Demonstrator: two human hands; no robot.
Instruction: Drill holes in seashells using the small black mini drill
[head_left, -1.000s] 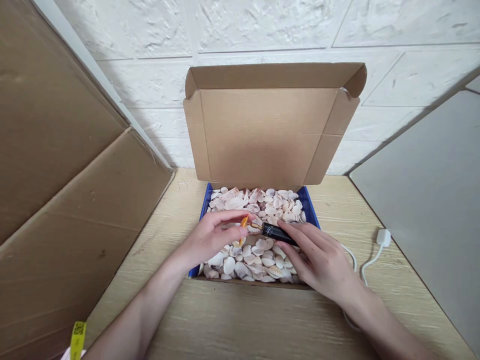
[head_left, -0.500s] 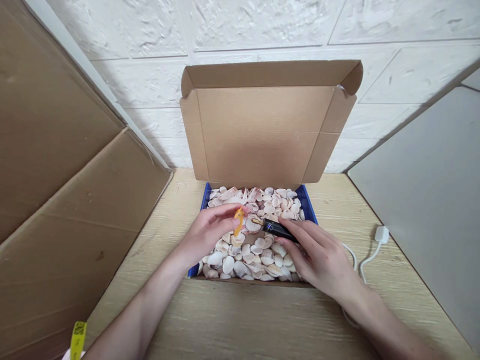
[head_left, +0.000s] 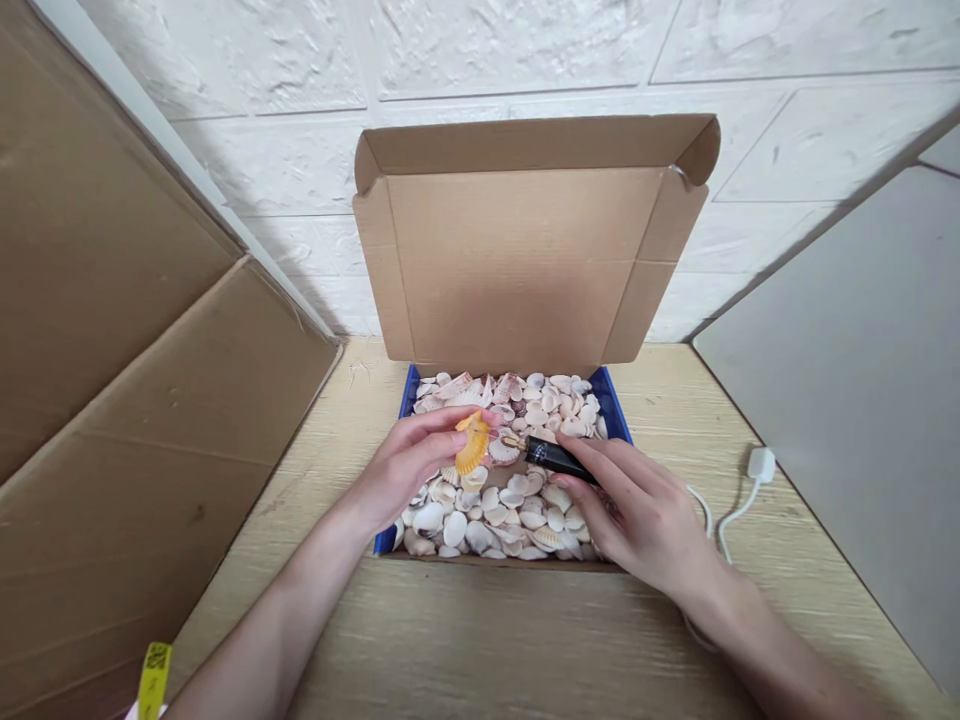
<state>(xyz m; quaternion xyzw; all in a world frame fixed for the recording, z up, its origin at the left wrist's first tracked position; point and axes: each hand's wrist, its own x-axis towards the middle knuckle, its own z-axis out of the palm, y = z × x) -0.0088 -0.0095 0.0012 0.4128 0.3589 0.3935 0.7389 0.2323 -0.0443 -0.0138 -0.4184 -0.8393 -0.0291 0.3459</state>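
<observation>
Between the thumb and fingers of my left hand (head_left: 397, 465) is an orange scallop shell (head_left: 472, 448), its ribbed face turned partly toward me. My right hand (head_left: 645, 510) grips a black mini drill (head_left: 553, 458) with a brass-coloured chuck and a thin bit pointing left at the shell. The bit's tip is close to the shell; whether it touches I cannot tell. Both hands are over a shallow box (head_left: 619, 405) with blue sides, filled with white and pinkish shells (head_left: 495, 515).
The box's brown cardboard lid (head_left: 517, 265) stands raised against a white brick wall (head_left: 510, 50). On the table (head_left: 480, 640), a white cable with a plug (head_left: 760, 465) lies to the right. Cardboard (head_left: 150, 450) closes off the left, a grey panel (head_left: 847, 400) the right.
In my left hand the orange scallop shell has turned from nearly edge-on to showing its ribbed face. The mini drill has stayed almost in place.
</observation>
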